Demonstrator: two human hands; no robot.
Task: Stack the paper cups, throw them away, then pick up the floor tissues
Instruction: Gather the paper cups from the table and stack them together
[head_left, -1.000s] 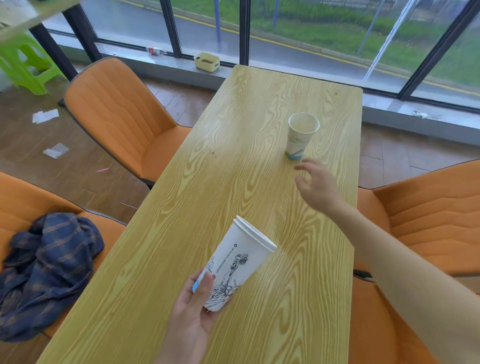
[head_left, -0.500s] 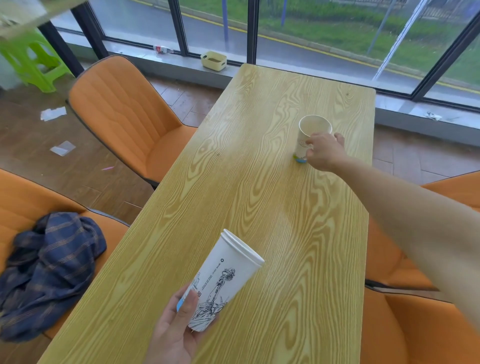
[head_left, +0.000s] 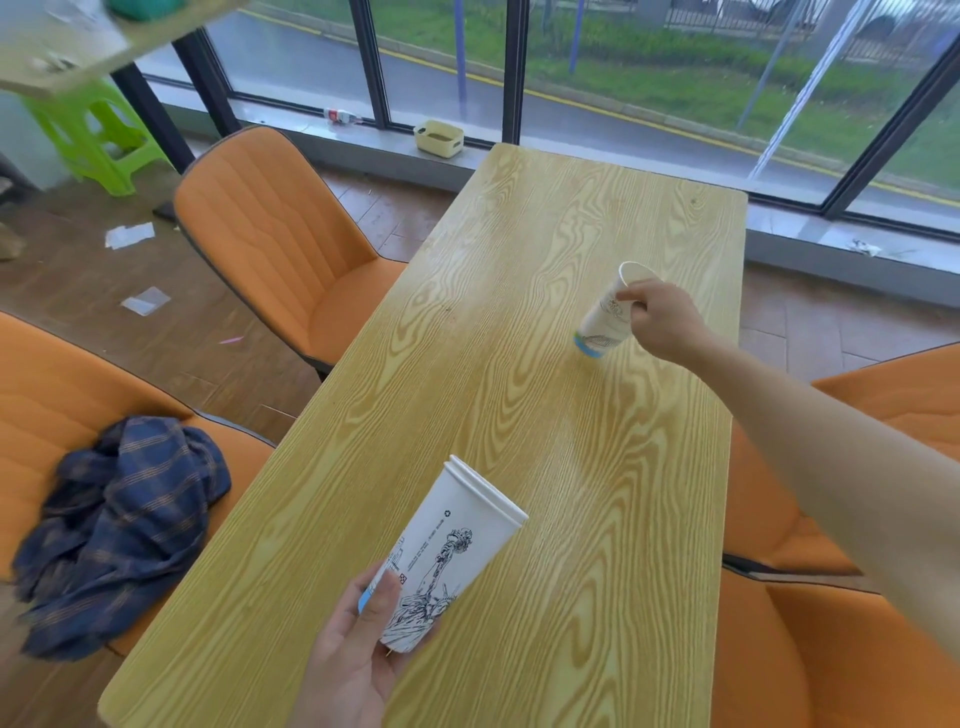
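Observation:
My left hand (head_left: 358, 649) grips the base of a stack of white paper cups (head_left: 447, 551) with black drawings, tilted with its rims pointing up and right, above the near end of the wooden table (head_left: 498, 332). My right hand (head_left: 662, 322) reaches far across the table and is closed on a single paper cup (head_left: 605, 317) with a blue base band. That cup is tilted, its mouth leaning away to the left, its base at or just above the tabletop. Tissues (head_left: 130, 235) and another scrap (head_left: 146, 300) lie on the floor at left.
Orange chairs (head_left: 275, 234) stand on both sides of the table. A blue plaid cloth (head_left: 119, 525) lies on the near left seat. A green stool (head_left: 98, 135) stands far left. A yellow basket (head_left: 439, 137) and a bottle (head_left: 340, 116) rest on the window ledge.
My right hand reached the far cup, closed on it and has tipped it off upright. The stack in my left hand has stayed tilted over the near table end.

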